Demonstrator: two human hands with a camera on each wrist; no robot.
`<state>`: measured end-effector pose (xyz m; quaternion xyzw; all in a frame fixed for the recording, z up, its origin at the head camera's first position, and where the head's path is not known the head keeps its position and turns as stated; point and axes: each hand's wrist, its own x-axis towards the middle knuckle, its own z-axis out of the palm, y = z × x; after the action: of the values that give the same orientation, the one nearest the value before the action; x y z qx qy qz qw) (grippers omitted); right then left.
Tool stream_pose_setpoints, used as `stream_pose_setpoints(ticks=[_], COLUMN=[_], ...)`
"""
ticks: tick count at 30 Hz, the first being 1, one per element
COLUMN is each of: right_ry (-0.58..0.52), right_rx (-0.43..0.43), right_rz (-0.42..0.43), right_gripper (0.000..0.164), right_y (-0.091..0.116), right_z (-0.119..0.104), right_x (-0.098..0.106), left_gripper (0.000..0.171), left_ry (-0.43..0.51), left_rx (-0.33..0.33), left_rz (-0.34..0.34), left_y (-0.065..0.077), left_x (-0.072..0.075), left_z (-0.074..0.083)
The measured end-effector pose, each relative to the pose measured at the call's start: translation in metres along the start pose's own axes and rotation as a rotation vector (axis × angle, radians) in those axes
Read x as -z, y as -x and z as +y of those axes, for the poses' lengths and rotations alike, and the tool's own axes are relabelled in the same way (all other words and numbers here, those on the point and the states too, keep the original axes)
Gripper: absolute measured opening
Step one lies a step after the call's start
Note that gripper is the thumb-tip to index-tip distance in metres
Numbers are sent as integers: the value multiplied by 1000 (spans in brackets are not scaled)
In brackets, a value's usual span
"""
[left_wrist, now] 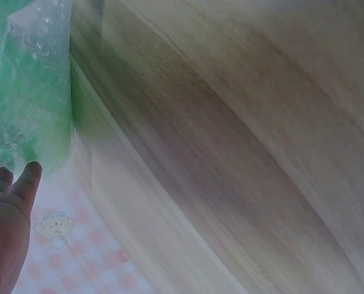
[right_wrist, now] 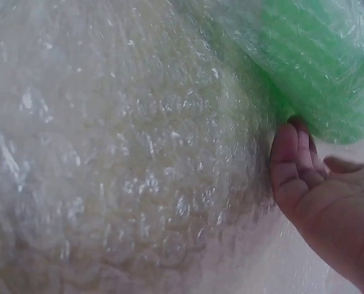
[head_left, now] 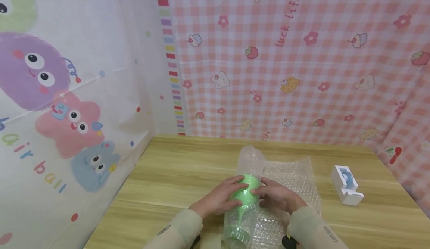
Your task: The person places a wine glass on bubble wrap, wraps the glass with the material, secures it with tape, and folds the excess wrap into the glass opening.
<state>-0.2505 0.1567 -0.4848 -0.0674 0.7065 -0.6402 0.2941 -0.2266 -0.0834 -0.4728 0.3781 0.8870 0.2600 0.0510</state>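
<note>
A green stemmed goblet lies on its side inside a roll of clear bubble wrap, its bowl toward the back and its foot toward me. My left hand rests across the roll from the left, fingers spread over the bowl. From the other side, my right hand touches the roll with loosely bent fingers. In the right wrist view its fingertips meet the wrapped green bowl. A flat stretch of bubble wrap extends from the roll to the right, partly under my right hand.
A white tape dispenser with a blue reel stands on the right of the wooden table. Behind the table hangs a pink checked cloth; a white cartoon-printed cloth hangs at the left.
</note>
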Motion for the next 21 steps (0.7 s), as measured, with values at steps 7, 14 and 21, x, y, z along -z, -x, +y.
stream_pose_setpoints(ticks=[7, 14, 21], right_ry=[88, 25, 83], right_rx=[30, 73, 4], right_rz=[63, 3, 133], right_gripper=[79, 76, 79], right_y=[-4, 1, 2], right_z=[-7, -8, -12], right_x=[-6, -3, -11], left_gripper=[57, 56, 56], left_ry=[-13, -44, -75], left_rx=[7, -18, -4], left_rz=[8, 14, 10], left_y=[4, 0, 3], left_x=[2, -1, 1], left_z=[-3, 0, 2])
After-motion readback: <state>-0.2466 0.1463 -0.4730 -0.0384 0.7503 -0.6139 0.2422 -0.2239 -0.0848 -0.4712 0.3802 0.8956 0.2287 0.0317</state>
